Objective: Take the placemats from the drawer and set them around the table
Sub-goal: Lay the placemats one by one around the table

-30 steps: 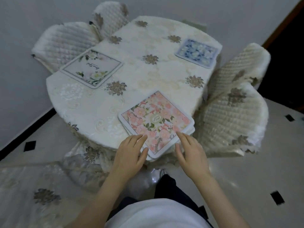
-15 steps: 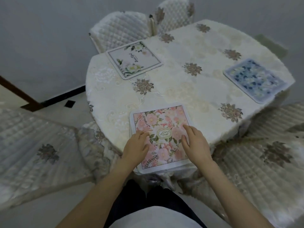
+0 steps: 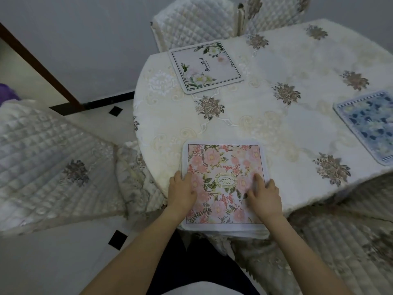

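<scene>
Resting on the near edge of the table point(image 3: 276, 133), both hands are lying on the pink floral placemat point(image 3: 224, 179): the left hand point(image 3: 181, 191) is covering its left border with fingers laid fairly straight and flat, pressing rather than pinching, and the right hand point(image 3: 263, 196) is doing the same on the right border, with the thumb spread inward across the print. The mat is sitting square to the person, its near edge overhanging the table rim, and paler layers are showing beneath that edge, so it is probably topping a small stack, though how many are lying under it cannot be told. The step in hand is looking like settling this mat or stack at the near seat. Further off, the white placemat with green leaves point(image 3: 207, 67) is lying at the far left beside a quilted chair point(image 3: 195, 22), and the blue floral placemat point(image 3: 370, 124) is lying at the right edge. The next move is likely calling for peeling any spare mat off the stack and carrying it to a seat not yet covered.
</scene>
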`<action>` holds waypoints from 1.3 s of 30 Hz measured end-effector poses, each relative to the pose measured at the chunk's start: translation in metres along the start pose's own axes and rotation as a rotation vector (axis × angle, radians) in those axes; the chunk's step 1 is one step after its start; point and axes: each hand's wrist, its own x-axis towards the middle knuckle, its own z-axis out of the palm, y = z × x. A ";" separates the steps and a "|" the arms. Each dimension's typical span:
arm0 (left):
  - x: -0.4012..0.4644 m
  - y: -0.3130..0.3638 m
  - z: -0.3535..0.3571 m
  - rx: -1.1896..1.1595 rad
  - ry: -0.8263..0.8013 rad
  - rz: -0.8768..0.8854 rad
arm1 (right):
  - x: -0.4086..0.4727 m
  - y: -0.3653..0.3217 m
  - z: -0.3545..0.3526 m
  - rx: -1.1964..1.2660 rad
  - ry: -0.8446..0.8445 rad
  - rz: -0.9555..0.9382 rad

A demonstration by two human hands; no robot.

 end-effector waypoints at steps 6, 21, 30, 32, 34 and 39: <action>-0.003 0.004 0.002 0.001 -0.019 0.000 | -0.003 0.011 -0.009 0.260 0.101 -0.059; -0.011 0.004 -0.008 -0.199 -0.051 -0.077 | -0.025 0.020 -0.053 0.833 -0.088 -0.148; -0.005 0.013 -0.033 -0.563 -0.100 -0.004 | -0.061 0.013 -0.070 1.081 -0.001 -0.117; -0.002 0.010 -0.038 -0.607 -0.120 -0.036 | -0.071 0.012 -0.068 1.114 0.027 -0.083; 0.000 0.006 -0.042 -0.692 -0.184 -0.057 | -0.082 0.011 -0.064 1.151 0.052 -0.047; 0.004 -0.005 -0.054 -0.930 -0.359 -0.010 | -0.116 0.006 -0.058 1.183 0.134 0.034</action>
